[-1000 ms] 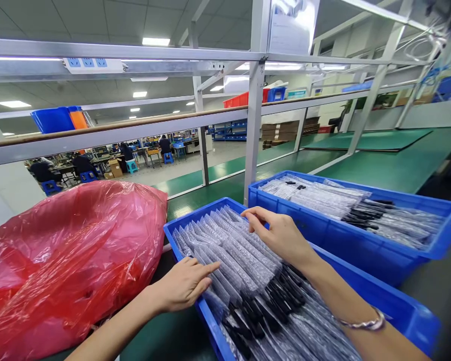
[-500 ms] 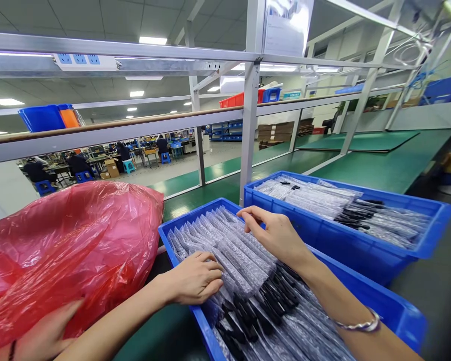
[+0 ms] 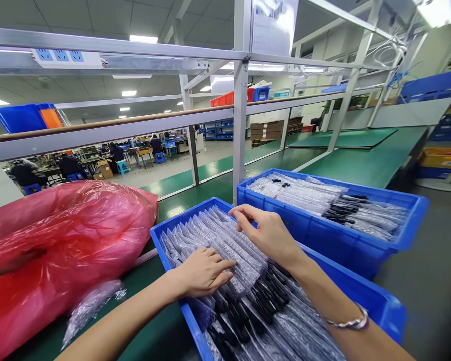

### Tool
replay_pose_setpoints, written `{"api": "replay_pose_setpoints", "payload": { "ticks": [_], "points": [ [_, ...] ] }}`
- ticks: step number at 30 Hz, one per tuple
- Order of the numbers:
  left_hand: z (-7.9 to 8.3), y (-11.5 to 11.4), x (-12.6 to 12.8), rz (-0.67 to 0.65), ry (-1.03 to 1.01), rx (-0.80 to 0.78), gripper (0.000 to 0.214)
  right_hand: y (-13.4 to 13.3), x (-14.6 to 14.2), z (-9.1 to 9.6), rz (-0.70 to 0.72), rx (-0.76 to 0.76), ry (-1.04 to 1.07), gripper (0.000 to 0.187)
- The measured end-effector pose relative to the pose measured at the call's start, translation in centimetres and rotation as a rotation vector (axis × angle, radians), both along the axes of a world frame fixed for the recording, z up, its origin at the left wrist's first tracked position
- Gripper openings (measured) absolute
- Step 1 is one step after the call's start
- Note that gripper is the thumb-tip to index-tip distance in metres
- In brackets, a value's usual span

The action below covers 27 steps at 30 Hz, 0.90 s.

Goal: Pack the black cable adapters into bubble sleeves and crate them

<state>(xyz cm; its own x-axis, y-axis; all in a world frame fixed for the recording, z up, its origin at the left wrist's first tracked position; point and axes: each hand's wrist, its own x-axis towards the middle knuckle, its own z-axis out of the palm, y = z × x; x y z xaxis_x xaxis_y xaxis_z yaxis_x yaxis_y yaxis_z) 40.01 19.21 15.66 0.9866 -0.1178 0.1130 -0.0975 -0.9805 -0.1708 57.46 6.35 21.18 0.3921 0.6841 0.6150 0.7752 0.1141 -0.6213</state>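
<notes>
My left hand (image 3: 206, 273) lies palm down, fingers spread, on a row of bubble-wrap sleeves (image 3: 214, 235) in the nearer blue bin (image 3: 193, 326). Above the far part of this row is my right hand (image 3: 270, 233), its fingers lightly bent and apart, with nothing visible in them. Whether its fingertips touch the sleeves I cannot tell. The sleeves stand packed close together and lean over. Black cable-like ends (image 3: 268, 301) stick out along the middle of the bin, and more wrapped pieces (image 3: 296, 331) fill its near part.
A second blue bin (image 3: 308, 235) with similar wrapped pieces stands behind, to the right. At left, a big red plastic bag (image 3: 108, 220) has another person's hand (image 3: 18, 261) inside it. Clear bubble wrap (image 3: 93, 306) lies on the green bench. A metal frame post (image 3: 240, 120) rises behind the bins.
My left hand has shifted slightly right over the sleeves; my right hand stays nearly in place. The other person's hand has moved into the red bag, and clear bubble wrap now shows beside it.
</notes>
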Motion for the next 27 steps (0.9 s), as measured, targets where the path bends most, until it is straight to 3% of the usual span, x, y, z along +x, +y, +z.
{"api": "replay_pose_setpoints", "payload": {
  "ticks": [4, 12, 20, 27],
  "points": [
    [0.2, 0.1, 0.7, -0.029, -0.040, 0.053, 0.046, 0.0, 0.0, 0.2, 0.002, 0.010, -0.009, 0.029],
    [0.6, 0.2, 3.1, -0.216, -0.042, 0.054, 0.040, 0.1, 0.3, 0.1, 0.009, 0.022, -0.007, 0.027],
    [0.6, 0.0, 5.5, -0.044, -0.042, -0.026, 0.034, 0.0, 0.4, 0.4, 0.014, 0.045, -0.012, 0.026],
    [-0.5, 0.0, 7.9, -0.058, -0.059, 0.061, 0.041, 0.0, 0.8, 0.5, -0.002, 0.077, -0.004, 0.027]
  ]
}}
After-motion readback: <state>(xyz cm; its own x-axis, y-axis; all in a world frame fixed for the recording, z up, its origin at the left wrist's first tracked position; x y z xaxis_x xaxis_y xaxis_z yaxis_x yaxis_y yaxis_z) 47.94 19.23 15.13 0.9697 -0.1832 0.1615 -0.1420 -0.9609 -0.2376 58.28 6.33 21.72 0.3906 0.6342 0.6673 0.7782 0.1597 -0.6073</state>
